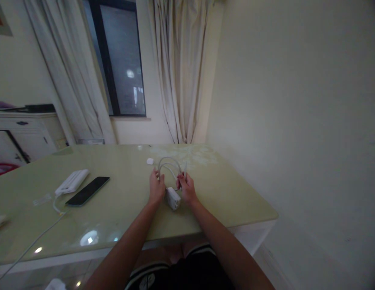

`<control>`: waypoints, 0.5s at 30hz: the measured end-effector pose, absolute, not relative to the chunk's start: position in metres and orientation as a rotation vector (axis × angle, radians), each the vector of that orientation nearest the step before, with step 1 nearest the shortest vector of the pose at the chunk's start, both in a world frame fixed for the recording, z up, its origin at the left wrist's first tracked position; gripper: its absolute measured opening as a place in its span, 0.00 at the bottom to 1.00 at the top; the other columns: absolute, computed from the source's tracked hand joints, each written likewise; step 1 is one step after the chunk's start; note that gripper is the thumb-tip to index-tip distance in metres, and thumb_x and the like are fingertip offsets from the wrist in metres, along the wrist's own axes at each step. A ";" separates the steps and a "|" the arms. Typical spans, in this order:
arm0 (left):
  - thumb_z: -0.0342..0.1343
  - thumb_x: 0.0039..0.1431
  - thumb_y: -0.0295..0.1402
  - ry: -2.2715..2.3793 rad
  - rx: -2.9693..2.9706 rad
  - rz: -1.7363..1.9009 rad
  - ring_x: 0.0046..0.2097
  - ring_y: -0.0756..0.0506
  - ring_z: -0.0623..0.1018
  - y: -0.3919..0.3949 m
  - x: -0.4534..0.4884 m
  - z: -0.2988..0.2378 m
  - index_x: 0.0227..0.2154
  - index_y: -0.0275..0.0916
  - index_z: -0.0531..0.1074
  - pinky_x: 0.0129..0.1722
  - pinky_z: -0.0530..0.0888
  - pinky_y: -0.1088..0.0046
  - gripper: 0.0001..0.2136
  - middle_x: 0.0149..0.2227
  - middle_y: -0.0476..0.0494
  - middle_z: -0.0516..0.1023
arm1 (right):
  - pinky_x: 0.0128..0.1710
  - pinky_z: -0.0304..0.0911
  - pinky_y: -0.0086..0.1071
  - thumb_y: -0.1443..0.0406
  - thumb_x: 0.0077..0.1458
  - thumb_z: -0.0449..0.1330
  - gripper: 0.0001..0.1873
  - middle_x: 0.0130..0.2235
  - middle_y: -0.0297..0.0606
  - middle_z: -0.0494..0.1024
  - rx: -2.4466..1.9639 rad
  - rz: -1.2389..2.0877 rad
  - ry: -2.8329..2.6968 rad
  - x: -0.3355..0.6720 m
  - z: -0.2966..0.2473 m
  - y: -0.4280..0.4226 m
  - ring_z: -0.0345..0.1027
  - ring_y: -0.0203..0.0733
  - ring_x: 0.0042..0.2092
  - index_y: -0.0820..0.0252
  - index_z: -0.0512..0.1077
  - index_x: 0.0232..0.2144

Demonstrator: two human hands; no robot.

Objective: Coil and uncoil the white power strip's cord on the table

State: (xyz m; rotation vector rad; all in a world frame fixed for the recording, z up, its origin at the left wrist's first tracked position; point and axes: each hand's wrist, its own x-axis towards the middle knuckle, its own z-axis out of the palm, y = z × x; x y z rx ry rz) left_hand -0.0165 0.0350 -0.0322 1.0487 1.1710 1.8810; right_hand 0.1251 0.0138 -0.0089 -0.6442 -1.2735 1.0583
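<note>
Hands, left (156, 188) and right (186, 187), are pinching a looped white cable (168, 162) at 12 o'clock of the charger (173, 197), keeping the coil gathered.

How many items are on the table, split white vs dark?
White: 4 - looped cable held by left hand and right hand, charger block between them, small white piece, power bank with its own cord
Dark: 1 - phone
Total: 5. One more item at the table's left edge is cut off.
</note>
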 end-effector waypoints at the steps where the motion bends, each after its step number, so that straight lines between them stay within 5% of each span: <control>1: 0.60 0.58 0.32 1.280 1.155 1.951 0.58 0.40 0.70 0.030 -0.016 -0.027 0.54 0.41 0.67 0.56 0.71 0.62 0.20 0.57 0.34 0.68 | 0.22 0.53 0.27 0.41 0.57 0.59 0.25 0.20 0.26 0.65 -0.638 1.081 -1.250 0.125 -0.010 0.015 0.55 0.32 0.22 0.57 0.66 0.31; 4: 0.56 0.60 0.31 1.459 1.464 1.998 0.57 0.38 0.69 0.020 -0.018 -0.017 0.51 0.40 0.71 0.61 0.66 0.57 0.15 0.54 0.34 0.70 | 0.21 0.51 0.27 0.40 0.56 0.60 0.26 0.20 0.25 0.65 -0.610 1.134 -1.153 0.124 -0.011 0.017 0.54 0.32 0.21 0.56 0.64 0.32; 8: 0.53 0.57 0.25 1.247 1.862 1.578 0.51 0.37 0.73 0.024 -0.027 -0.020 0.39 0.44 0.79 0.63 0.63 0.52 0.12 0.43 0.38 0.79 | 0.21 0.50 0.27 0.41 0.53 0.63 0.26 0.17 0.20 0.56 -0.495 1.268 -0.979 0.133 -0.008 0.025 0.48 0.30 0.19 0.54 0.61 0.29; 15: 0.55 0.50 0.18 1.131 2.178 1.321 0.66 0.36 0.65 0.024 -0.028 -0.027 0.46 0.51 0.80 0.68 0.53 0.51 0.24 0.58 0.42 0.77 | 0.23 0.52 0.27 0.47 0.54 0.65 0.21 0.17 0.17 0.45 -0.359 1.480 -0.808 0.161 0.006 0.029 0.38 0.30 0.18 0.54 0.64 0.32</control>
